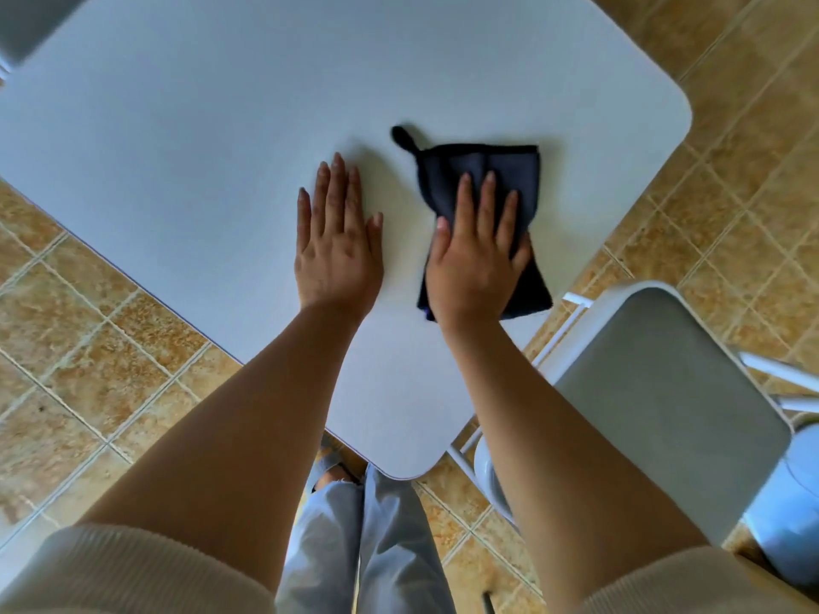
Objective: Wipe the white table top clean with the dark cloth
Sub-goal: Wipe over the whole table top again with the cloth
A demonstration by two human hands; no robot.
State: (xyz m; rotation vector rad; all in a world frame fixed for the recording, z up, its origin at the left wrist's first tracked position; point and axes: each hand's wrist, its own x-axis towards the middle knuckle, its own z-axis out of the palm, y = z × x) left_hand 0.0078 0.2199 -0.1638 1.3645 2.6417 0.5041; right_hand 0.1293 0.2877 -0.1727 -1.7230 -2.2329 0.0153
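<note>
The white table top (212,139) fills the upper middle of the view, one rounded corner pointing toward me. A dark cloth (496,170) with a small hanging loop lies flat on it near the right edge. My right hand (476,254) presses palm-down on the cloth's near half, fingers spread over the fabric. To its left, my left hand (339,241) rests flat on the bare table with fingers together, holding nothing.
A grey folding chair (664,405) stands close to the table's right edge. A pale blue bin (793,516) sits at the lower right. Tan tiled floor (88,330) surrounds the table. My legs stand at the table's near corner.
</note>
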